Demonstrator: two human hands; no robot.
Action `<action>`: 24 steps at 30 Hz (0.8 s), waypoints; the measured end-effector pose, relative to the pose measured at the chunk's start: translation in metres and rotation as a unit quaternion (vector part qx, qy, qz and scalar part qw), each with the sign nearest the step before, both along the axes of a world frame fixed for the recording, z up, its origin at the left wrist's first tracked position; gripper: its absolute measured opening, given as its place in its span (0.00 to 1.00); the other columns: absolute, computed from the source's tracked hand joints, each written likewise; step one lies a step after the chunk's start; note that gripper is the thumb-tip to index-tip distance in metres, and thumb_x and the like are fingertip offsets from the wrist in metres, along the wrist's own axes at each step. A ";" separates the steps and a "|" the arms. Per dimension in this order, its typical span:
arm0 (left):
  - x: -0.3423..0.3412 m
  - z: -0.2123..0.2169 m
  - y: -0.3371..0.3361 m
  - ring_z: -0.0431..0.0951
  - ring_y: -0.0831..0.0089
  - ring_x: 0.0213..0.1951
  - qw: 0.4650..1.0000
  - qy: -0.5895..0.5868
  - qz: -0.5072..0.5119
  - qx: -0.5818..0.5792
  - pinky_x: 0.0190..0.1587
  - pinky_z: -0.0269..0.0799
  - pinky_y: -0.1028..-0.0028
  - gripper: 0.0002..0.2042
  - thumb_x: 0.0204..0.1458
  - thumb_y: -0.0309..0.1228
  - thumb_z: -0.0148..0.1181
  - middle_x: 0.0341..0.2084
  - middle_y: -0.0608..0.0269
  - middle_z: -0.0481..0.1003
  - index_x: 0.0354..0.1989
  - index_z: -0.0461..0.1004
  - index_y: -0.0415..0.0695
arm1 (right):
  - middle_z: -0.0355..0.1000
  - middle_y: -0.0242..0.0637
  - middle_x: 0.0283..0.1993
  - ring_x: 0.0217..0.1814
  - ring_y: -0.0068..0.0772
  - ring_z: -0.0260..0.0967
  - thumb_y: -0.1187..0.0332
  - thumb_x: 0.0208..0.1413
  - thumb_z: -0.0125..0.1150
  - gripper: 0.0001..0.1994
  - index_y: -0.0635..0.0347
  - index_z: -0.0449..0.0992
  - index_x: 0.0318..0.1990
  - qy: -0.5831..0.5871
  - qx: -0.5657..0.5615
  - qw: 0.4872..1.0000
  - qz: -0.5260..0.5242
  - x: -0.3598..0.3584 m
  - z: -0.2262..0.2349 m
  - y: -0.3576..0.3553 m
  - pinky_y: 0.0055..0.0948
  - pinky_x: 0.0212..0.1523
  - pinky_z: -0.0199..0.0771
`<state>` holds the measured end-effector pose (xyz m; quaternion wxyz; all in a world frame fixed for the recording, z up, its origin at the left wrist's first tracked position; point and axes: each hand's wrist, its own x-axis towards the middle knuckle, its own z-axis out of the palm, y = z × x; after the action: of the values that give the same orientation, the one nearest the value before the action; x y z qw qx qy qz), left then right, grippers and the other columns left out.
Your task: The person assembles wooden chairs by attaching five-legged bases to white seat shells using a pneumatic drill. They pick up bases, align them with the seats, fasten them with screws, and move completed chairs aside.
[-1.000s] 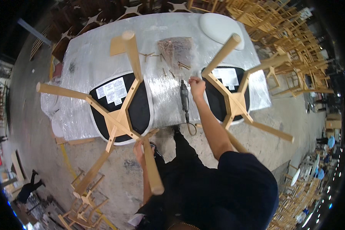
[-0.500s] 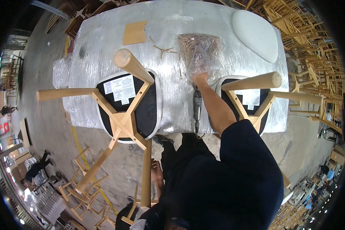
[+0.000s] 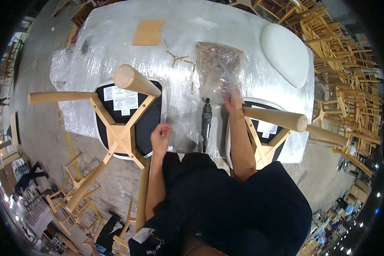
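Two stools: upturned on the tabletop, seats down, legs up; left stool with a black underside and paper labels, right stool partly behind the right forearm.
Tabletop: wrapped in silvery plastic film, carrying everything listed below.
Seat cushion: pale, oval, at the far right, well apart from both hands.
Bag of screws: clear plastic, lying at mid-table beyond the right hand, long axis running away from the person.
Cardboard piece: flat, tan, at the far side, clear of the work.
Power driver: dark, slim, lying between the stools, long axis pointing away from the person, just left of the right wrist.
Right hand: the nearer hand to the bag; fingers lie on its near edge, seemingly pinching the plastic, though the grip cannot be told for certain.
Left hand: raised beside the left stool's seat rim; fingers curled shut, and nothing visible in them.
Loose screws: a few scattered on the film just left of the bag.
Obstruction: the thick leg of the right stool juts out just right of the right wrist; the driver lies on the other side.
Surroundings: stacked wooden chair frames at right; more on the floor at lower left.
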<state>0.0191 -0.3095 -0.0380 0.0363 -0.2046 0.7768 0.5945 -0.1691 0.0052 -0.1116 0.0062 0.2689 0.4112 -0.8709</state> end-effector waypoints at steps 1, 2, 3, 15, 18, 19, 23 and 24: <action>-0.015 -0.006 -0.001 0.80 0.77 0.36 0.999 -0.011 -0.008 0.031 0.42 0.77 0.74 0.09 0.58 0.24 0.68 0.35 0.62 0.83 0.47 0.81 0.38 | 0.79 0.38 0.49 0.48 0.41 0.79 0.64 0.66 0.64 0.14 0.54 0.77 0.55 -0.014 -0.064 0.997 0.039 0.005 0.007 -0.007 0.40 0.47 0.84; -0.030 -0.011 -0.001 0.81 0.77 0.36 0.998 -0.019 -0.017 0.063 0.42 0.77 0.74 0.10 0.59 0.25 0.67 0.35 0.62 0.83 0.48 0.80 0.39 | 0.79 0.39 0.48 0.47 0.42 0.79 0.63 0.66 0.64 0.13 0.54 0.77 0.55 -0.025 -0.125 0.989 0.076 0.008 0.017 -0.013 0.39 0.46 0.84; -0.042 -0.015 0.003 0.81 0.77 0.36 0.993 -0.040 -0.018 0.105 0.41 0.77 0.74 0.10 0.59 0.25 0.67 0.35 0.63 0.83 0.49 0.80 0.39 | 0.79 0.38 0.46 0.45 0.40 0.78 0.63 0.65 0.63 0.12 0.54 0.77 0.53 -0.043 -0.160 0.983 0.075 0.014 0.027 -0.022 0.39 0.44 0.82; -0.082 0.018 0.086 0.81 0.72 0.37 0.979 -0.009 -0.117 0.164 0.39 0.77 0.73 0.12 0.60 0.27 0.68 0.38 0.61 0.82 0.51 0.79 0.40 | 0.79 0.40 0.44 0.40 0.35 0.77 0.51 0.72 0.51 0.20 0.57 0.76 0.56 -0.187 -0.192 0.955 0.124 0.064 0.079 -0.049 0.27 0.36 0.74; -0.090 0.057 0.084 0.81 0.61 0.44 0.962 0.135 -0.239 -0.010 0.45 0.78 0.66 0.14 0.55 0.24 0.69 0.42 0.57 0.80 0.50 0.79 0.40 | 0.80 0.39 0.51 0.53 0.36 0.78 0.49 0.73 0.49 0.22 0.57 0.76 0.59 -0.186 -0.231 0.938 0.178 0.085 0.080 -0.057 0.36 0.53 0.78; -0.094 0.067 0.083 0.80 0.57 0.47 0.939 0.180 -0.286 -0.059 0.47 0.79 0.64 0.15 0.53 0.23 0.69 0.44 0.56 0.79 0.50 0.79 0.40 | 0.80 0.39 0.52 0.55 0.36 0.78 0.49 0.73 0.49 0.22 0.57 0.76 0.59 -0.179 -0.250 0.934 0.184 0.090 0.076 -0.062 0.38 0.55 0.77; -0.095 0.060 0.062 0.75 0.51 0.56 0.889 0.183 -0.385 -0.166 0.59 0.73 0.56 0.19 0.47 0.18 0.65 0.49 0.54 0.76 0.50 0.79 0.43 | 0.81 0.37 0.54 0.55 0.35 0.79 0.49 0.74 0.45 0.24 0.58 0.76 0.62 -0.167 -0.283 0.907 0.261 0.100 0.080 -0.094 0.40 0.59 0.78; -0.092 0.060 0.056 0.75 0.51 0.55 0.904 0.170 -0.357 -0.161 0.58 0.74 0.57 0.19 0.48 0.18 0.66 0.49 0.54 0.76 0.51 0.80 0.43 | 0.81 0.36 0.53 0.55 0.35 0.79 0.49 0.74 0.45 0.25 0.58 0.75 0.62 -0.161 -0.291 0.900 0.280 0.100 0.079 -0.098 0.40 0.59 0.78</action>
<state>-0.0734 -0.2535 0.0222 0.0796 0.1875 0.8776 0.4340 -0.0686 -0.0926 -0.0326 0.3942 0.2650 0.1913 -0.8590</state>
